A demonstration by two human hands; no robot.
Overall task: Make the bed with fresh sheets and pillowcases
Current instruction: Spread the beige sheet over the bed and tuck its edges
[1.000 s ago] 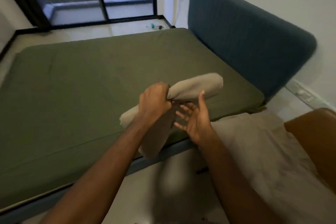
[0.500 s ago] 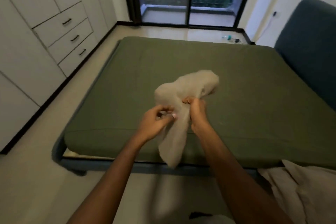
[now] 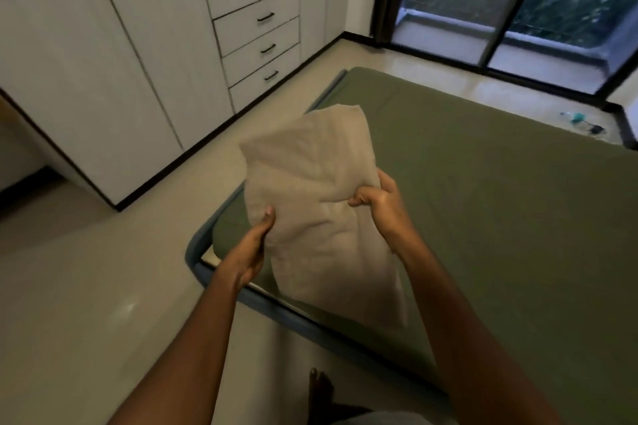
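Head view: the pillowcase (image 3: 310,197) hung above the bed (image 3: 518,217) corner. Left hand (image 3: 252,248) pinched its left edge; right hand (image 3: 379,203) gripped its right edge, fingers curled. Floor (image 3: 86,286) lay between bed and wardrobe (image 3: 103,62).

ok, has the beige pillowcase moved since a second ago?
Yes. The beige pillowcase has travelled along the green mattress edge, from the headboard end to the foot corner by the wardrobe.

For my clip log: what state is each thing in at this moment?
beige pillowcase: held up, spread out, wrinkled.
left hand: grips the pillowcase's left edge.
right hand: grips its right edge.
green sheet: stretched flat, smooth.
three drawers: shut.
wardrobe doors: shut.
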